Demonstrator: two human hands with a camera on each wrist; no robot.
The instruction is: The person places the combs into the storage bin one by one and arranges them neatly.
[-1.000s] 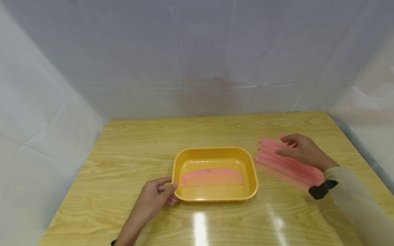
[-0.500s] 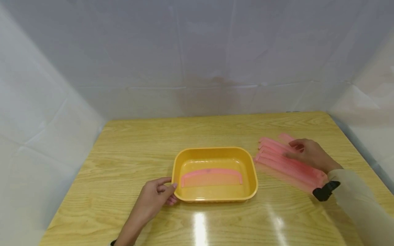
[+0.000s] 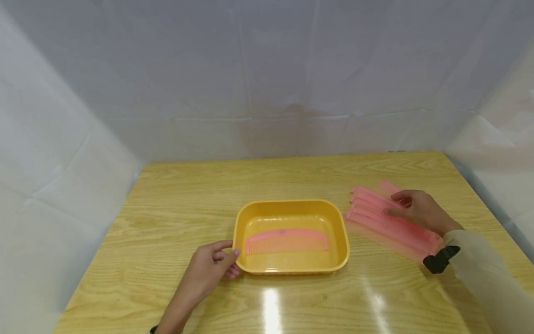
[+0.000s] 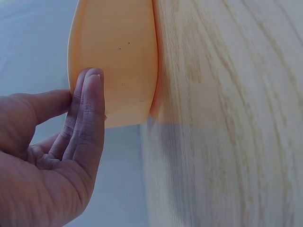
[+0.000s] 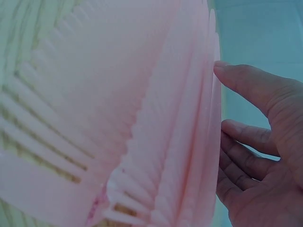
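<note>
My left hand (image 3: 205, 270) holds the left end of a yellow plastic tray (image 3: 292, 270), thumb at the rim and fingertips against the outer wall (image 4: 118, 52). Inside the tray lies one pink comb (image 3: 288, 233), teeth toward me. At right, several more pink combs (image 3: 371, 218) lie overlapped in a slanting stack on the table. Over the stack's upper part is my right hand (image 3: 421, 211), thumb and fingers spread apart. The right wrist view has its thumb tip right at the outermost comb (image 5: 214, 142), the other fingertips close against it, none visibly wrapped round it.
The wooden table (image 3: 187, 195) extends around the tray, its back edge near a pale sheet (image 3: 292, 93) that hangs behind. Similar sheets hang at left and right. A black band (image 3: 441, 260) sits on my right wrist.
My right hand has shifted slightly right and toward me along the comb stack, then stayed nearly still over the last half second. The left hand and tray have kept their place.
</note>
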